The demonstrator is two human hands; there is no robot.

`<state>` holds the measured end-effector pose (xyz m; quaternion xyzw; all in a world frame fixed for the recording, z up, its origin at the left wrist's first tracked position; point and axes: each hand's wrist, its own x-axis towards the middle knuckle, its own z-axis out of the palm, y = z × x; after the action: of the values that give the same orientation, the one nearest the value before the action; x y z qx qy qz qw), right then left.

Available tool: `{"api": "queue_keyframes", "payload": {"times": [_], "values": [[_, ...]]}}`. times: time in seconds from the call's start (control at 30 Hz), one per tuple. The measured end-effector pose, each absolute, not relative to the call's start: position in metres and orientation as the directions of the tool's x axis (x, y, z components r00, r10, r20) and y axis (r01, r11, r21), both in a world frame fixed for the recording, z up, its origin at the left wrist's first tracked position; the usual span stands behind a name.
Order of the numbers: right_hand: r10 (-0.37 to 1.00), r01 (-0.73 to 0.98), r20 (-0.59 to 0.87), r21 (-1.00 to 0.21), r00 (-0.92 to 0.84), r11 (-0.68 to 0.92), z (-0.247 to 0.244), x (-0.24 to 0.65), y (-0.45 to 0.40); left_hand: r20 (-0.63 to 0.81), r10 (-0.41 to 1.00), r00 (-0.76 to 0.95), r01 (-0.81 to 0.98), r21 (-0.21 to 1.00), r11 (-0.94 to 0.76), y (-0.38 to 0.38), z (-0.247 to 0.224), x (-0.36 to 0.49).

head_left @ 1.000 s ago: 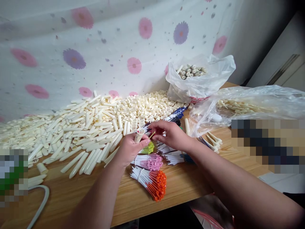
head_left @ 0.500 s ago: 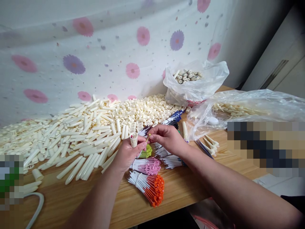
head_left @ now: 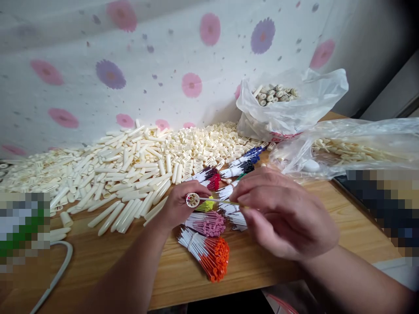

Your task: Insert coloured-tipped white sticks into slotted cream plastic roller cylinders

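Refill (head_left: 218, 200) pinched in right hand (head_left: 284, 213), tip entering barrel (head_left: 192, 200), left hand (head_left: 178, 208) grip

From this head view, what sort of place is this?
Likely a home piecework bench for pen assembly, not a factory line. A floral cloth backdrop hangs behind the wooden table, loose cream plastic pen barrels lie heaped, and banded orange-tipped refills sit by thin plastic bags.
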<state>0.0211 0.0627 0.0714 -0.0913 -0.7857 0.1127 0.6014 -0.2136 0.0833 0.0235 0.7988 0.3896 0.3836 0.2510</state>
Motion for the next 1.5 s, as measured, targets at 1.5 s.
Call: {"api": "queue_keyframes", "payload": {"times": [1.5], "values": [[0.471, 0.228, 0.831, -0.417, -0.298, 0.880, 0.039, -0.006, 0.085, 0.528, 0.696, 0.487, 0.578, 0.403, -0.710, 0.077, 0.028, -0.213]]}}
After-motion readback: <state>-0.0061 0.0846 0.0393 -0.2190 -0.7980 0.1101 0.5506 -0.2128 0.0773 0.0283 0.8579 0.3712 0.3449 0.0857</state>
